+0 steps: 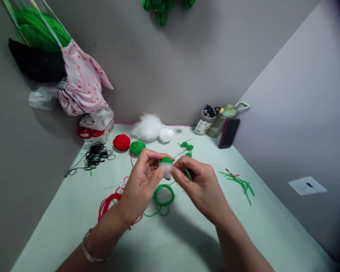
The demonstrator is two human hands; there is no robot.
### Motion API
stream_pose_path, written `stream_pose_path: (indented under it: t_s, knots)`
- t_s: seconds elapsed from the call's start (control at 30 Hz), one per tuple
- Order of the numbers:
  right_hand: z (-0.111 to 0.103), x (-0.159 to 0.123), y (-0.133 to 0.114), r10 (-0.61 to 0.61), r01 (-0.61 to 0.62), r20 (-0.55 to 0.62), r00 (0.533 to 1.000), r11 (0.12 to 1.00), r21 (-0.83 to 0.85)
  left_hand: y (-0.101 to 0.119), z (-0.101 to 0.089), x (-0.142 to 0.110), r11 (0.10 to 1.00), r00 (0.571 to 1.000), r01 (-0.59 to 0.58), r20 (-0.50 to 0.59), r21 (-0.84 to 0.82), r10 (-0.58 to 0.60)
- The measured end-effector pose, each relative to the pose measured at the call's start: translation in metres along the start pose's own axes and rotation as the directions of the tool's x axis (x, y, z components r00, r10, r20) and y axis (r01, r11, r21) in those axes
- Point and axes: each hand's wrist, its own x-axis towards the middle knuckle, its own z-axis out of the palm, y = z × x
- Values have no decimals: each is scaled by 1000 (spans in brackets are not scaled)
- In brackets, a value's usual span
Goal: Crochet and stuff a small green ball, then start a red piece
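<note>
A: Where's the piece?

B: The piece (166, 162), green on top and white beneath, is held up just beyond the coil (155, 195), above the bench (59, 234).

A: And the hands?

B: Both grip it. The left hand (140, 183) clasps it between thumb and fingers; the right hand (202, 185) pinches its edge, with a green strand (189, 174) bent across the fingers. A thin shaft (184, 190) pokes out below the right hand, just right of the coil. Hook or needle, I can't tell.

A: What worries you?

B: The white part looks soft, so squeezing hard could flatten it or push it out of the green.

A: Could the yarn snag?

B: Likely enough. Loose green loops (151, 216) lie just nearer than the coil, and a sharp tug might draw them into a knot. The red yarn (105, 206), left of the coil, lies close enough to get caught up too.

A: And the shaft?

B: If the right hand relaxes, it could slip and drop beside the coil. If pointed, it might prick a finger.
</note>
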Motion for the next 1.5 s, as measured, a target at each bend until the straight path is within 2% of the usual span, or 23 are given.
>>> stream_pose_path:
  t_s: [0.07,0.13,0.23,0.3,0.37,0.47,0.53,0.6,0.7,0.77,0.87,0.97,1.07,1.17,1.27,1.33,1.43,1.5]
  knots:
    - [0,-1,1,-32,30,-61,998,999,-31,3,-1,0,999,998,45,36,3,-45]
    - [-2,-2,1,-79,74,-63,995,994,-78,5,-2,2,998,997,66,29,-4,-66]
    - [-8,-4,-1,-84,90,71,994,993,-80,4,-4,3,997,997,69,29,-22,-68]
    - [-11,-5,-4,-46,52,163,985,998,-30,2,-4,4,997,996,68,52,-40,-66]
    - [-10,-7,-8,-32,29,213,976,999,17,-2,-3,3,998,999,45,30,-34,-44]
    - [0,-8,-11,-77,76,197,977,997,10,-9,-2,3,1000,996,7,-87,15,-6]
    - [7,-8,-9,-126,135,182,975,990,-35,-13,-1,4,999,990,39,-140,16,-36]
    - [10,-8,-4,-184,202,181,966,976,-82,-15,-2,6,995,983,94,-153,-32,-98]
    - [9,-5,3,-256,272,127,958,954,-130,-13,-3,6,979,980,159,-98,-132,-172]
    - [6,-4,4,-243,249,59,968,959,-135,-7,-3,5,968,981,184,-21,-169,-191]
    - [1,-4,2,-144,140,-35,989,986,-86,1,-3,1,965,979,196,84,-175,-184]
    - [-7,-5,-2,-53,53,1,999,999,9,3,-2,0,966,977,189,129,-176,-168]
    - [-12,-6,-6,-37,29,120,992,997,69,-1,-1,1,969,983,166,112,-185,-147]
    - [-7,-8,-9,-22,6,179,984,995,95,-9,-2,4,988,996,90,33,-122,-87]
    - [8,-10,-11,-25,20,141,990,999,43,-18,-3,7,1000,996,-18,-92,6,18]
    - [15,-9,-10,-10,5,118,993,999,40,-21,-3,9,998,990,-37,-134,52,43]
    - [16,-3,-6,51,-64,110,993,991,118,-19,-2,9,998,990,-17,-141,64,26]
    - [12,0,-3,83,-95,77,994,983,160,-11,-2,6,1000,995,-2,-104,31,5]
